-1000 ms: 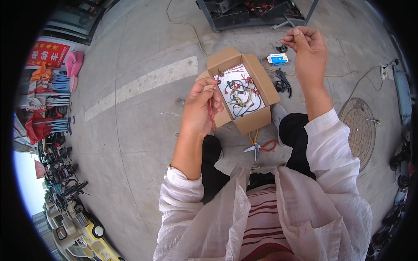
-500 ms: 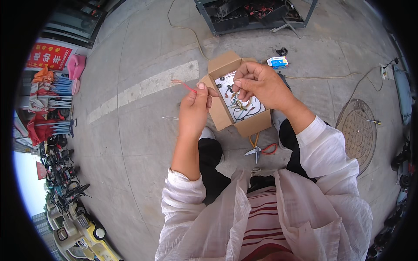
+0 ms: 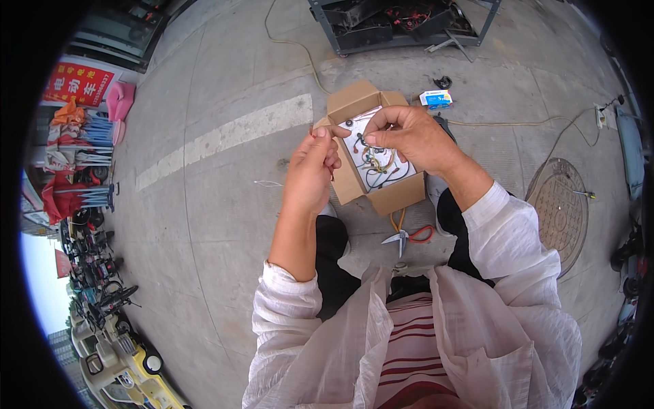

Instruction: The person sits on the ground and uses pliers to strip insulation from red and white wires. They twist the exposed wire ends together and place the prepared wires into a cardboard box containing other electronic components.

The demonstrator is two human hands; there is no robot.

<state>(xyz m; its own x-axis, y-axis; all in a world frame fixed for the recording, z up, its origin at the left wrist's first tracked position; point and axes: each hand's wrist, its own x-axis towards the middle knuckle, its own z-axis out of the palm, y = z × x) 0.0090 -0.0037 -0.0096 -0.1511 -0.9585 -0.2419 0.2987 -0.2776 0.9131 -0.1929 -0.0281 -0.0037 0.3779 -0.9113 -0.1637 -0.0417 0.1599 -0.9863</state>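
My left hand (image 3: 315, 160) is closed on a red wire (image 3: 332, 176). Only small red bits of the wire show at the fingers. To its right, my right hand (image 3: 412, 136) pinches thumb and forefinger together over the cardboard box (image 3: 397, 195), and whatever it may hold is too small to make out. Inside the open box, several coloured wires and cable ends (image 3: 378, 163) lie on a white bottom, partly hidden by my right hand. Scissors (image 3: 403, 236) with one orange and one red handle lie open on the ground between my feet, just below the box.
A blue and white small carton (image 3: 436, 99) stands beyond the box, near a black roll (image 3: 443, 82). Farther off is a metal cart (image 3: 402, 42) with tools. A cable (image 3: 504, 123) runs along the ground to the right, past a manhole cover (image 3: 560, 204) with a screwdriver (image 3: 584, 194).
The red wire's frayed end, which stuck out left of my left hand, is now mostly hidden as that hand turned. My right hand has shifted slightly down.
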